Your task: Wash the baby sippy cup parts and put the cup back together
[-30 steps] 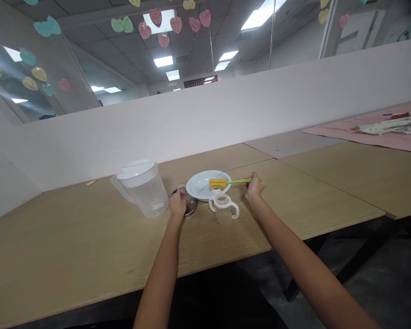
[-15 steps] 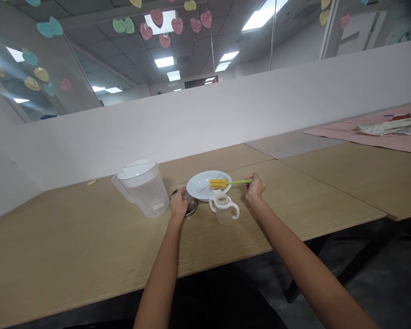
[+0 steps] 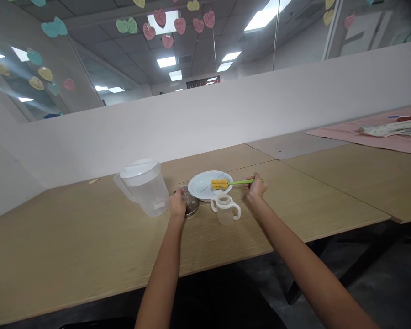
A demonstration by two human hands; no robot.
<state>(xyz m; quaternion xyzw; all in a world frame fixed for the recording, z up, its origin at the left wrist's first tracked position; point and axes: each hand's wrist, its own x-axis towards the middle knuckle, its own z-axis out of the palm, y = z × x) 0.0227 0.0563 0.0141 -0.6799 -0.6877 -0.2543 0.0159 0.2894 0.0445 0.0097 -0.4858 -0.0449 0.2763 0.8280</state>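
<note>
The change was slight. The right hand (image 3: 256, 186) kept its hold, its fingers clenched around the green handle of a brush (image 3: 219, 184), whose yellow sponge head stayed over the right side of a white bowl (image 3: 196, 185). The left hand (image 3: 177, 204) had edged a little leftward against a clear domed piece (image 3: 192, 204) with a metallic rim; its fingers bent at that piece's left side, but whether the grip grasped it or merely touched it could not be told.

Nothing else had shifted on the worktop (image 3: 89, 246); the small drift of everything in the view looked like the head camera turning. That suggested a steady moment, with the brush held almost still and only the left hand adjusting.

The bowl stood between the worktop's near edge and its far edge along the wall. A two-handled cup (image 3: 226, 214) stood upright just in front of the bowl, closer to the near edge, touched by neither hand. The domed piece sat just left of the bowl, and a lidded pitcher (image 3: 150, 196) stood upright left of that. A pink cloth (image 3: 380, 140) lay toward the worktop's far right corner, well apart from both hands.
</note>
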